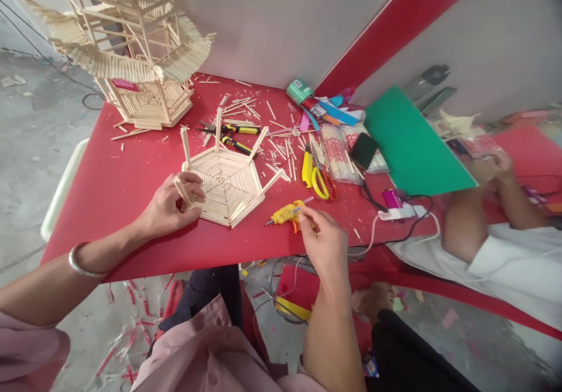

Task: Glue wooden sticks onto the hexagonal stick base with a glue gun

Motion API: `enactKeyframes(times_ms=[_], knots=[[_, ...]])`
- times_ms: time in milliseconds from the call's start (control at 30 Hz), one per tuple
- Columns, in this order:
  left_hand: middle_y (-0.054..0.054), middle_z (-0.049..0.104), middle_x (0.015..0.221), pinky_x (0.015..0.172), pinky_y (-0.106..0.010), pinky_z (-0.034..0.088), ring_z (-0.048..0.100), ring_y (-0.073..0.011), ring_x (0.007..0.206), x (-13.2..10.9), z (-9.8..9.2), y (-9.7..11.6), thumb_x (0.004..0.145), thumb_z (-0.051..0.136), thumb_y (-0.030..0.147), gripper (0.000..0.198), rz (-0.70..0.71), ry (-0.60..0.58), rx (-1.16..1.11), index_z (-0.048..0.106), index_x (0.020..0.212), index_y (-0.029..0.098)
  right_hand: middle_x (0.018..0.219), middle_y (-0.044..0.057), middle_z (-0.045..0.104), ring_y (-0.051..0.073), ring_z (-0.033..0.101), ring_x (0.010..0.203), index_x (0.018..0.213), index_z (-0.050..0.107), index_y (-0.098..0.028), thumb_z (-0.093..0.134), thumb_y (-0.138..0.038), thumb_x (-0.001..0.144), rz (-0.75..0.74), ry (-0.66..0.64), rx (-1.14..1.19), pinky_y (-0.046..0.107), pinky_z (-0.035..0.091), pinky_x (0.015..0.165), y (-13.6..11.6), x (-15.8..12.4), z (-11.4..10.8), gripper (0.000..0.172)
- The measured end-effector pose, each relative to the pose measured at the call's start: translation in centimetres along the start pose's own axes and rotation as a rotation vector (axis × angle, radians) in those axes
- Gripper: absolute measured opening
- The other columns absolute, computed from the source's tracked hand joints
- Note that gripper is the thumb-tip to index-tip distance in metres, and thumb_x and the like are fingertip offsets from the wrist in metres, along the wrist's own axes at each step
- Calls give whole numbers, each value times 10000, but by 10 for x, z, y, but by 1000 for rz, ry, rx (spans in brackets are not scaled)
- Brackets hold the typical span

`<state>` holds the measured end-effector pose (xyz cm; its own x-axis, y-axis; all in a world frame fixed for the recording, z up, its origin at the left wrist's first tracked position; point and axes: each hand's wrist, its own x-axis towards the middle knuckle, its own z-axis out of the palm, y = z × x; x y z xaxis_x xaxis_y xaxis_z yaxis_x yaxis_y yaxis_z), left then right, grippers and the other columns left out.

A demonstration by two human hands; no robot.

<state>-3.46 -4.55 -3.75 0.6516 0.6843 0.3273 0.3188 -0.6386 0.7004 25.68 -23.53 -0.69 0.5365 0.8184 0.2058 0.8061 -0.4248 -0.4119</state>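
A hexagonal base made of wooden sticks (226, 184) lies on the red table (132, 175), with upright sticks at its corners. My left hand (171, 207) rests at its left edge, fingers closed on one short wooden stick (181, 190) held against the base. My right hand (322, 243) is at the table's front edge, fingers curled on the handle of a yellow glue gun (287, 213) whose nozzle points left toward the base.
A tall stick-built tower (136, 52) stands at the back left. Pliers (232, 130), yellow scissors (315, 175), loose sticks, stick packets (340, 152), a phone (363, 149) and a green sheet (413, 146) crowd the middle. Another person's arms (483, 205) work at the right.
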Motion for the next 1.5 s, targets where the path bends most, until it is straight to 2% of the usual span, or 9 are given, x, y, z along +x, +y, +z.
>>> enactKeyframes(times_ms=[133, 233, 333, 467, 700, 867, 1033, 1233, 1500], knots=[[-79, 651, 1168, 827, -392, 559, 624, -235, 965, 1, 0, -1, 770, 645, 335, 176, -34, -58, -17, 702, 899, 230, 986, 59, 791, 247, 712, 872, 994, 768, -279, 556, -367, 917, 37, -154, -113, 337, 509, 740, -6, 45, -9, 243], [-80, 652, 1162, 728, -351, 559, 628, -215, 886, 1, 1, -4, 772, 665, 362, 198, -24, -62, -48, 708, 917, 234, 1012, 70, 789, 241, 708, 911, 993, 772, -247, 578, -291, 906, -9, -205, -150, 328, 497, 756, -7, 90, -3, 217], [-75, 657, 1157, 712, -350, 558, 634, -222, 878, 0, 1, -6, 766, 666, 348, 195, -1, -47, -62, 714, 930, 253, 997, 63, 790, 213, 706, 929, 1011, 775, -220, 607, -197, 873, -54, -279, -118, 307, 496, 806, -7, 129, 11, 219], [-81, 651, 1165, 714, -345, 553, 629, -225, 898, 0, 2, -7, 774, 644, 323, 193, 15, -49, -59, 711, 939, 248, 977, 47, 789, 195, 692, 917, 1011, 782, -227, 619, -189, 872, -85, -341, -182, 291, 484, 808, -10, 157, 25, 218], [-80, 641, 1171, 705, -319, 540, 610, -198, 873, 0, 0, -3, 793, 635, 297, 192, 0, -77, -58, 703, 958, 227, 962, 39, 784, 186, 671, 881, 985, 773, -235, 665, -251, 875, -95, -447, -281, 267, 431, 725, -9, 168, 29, 155], [-83, 635, 1190, 702, -305, 532, 620, -217, 942, 1, -4, 3, 834, 597, 359, 226, -88, -124, -32, 701, 964, 206, 1031, 54, 776, 199, 665, 900, 965, 759, -224, 604, -236, 898, -116, -463, -289, 262, 418, 716, -2, 167, 32, 169], [-79, 630, 1200, 844, -358, 544, 619, -247, 1072, 2, -5, 2, 886, 575, 410, 248, -73, -124, -46, 697, 988, 220, 1019, 42, 778, 197, 675, 911, 990, 755, -228, 565, -259, 926, -128, -457, -239, 256, 436, 711, 10, 172, 26, 203], [-75, 645, 1191, 872, -372, 553, 630, -255, 1077, 2, -3, -2, 889, 582, 416, 240, -53, -86, -50, 704, 985, 233, 945, 22, 787, 169, 700, 860, 992, 769, -236, 632, -193, 862, -196, -455, -72, 264, 505, 759, 15, 171, 22, 194], [-81, 647, 1208, 1024, -450, 509, 622, -279, 1153, 5, -6, -8, 868, 623, 441, 247, -47, -70, -96, 709, 1011, 258, 982, 36, 797, 198, 721, 952, 1020, 779, -239, 627, -193, 894, -288, -464, -301, 271, 520, 828, -2, 169, 23, 203]])
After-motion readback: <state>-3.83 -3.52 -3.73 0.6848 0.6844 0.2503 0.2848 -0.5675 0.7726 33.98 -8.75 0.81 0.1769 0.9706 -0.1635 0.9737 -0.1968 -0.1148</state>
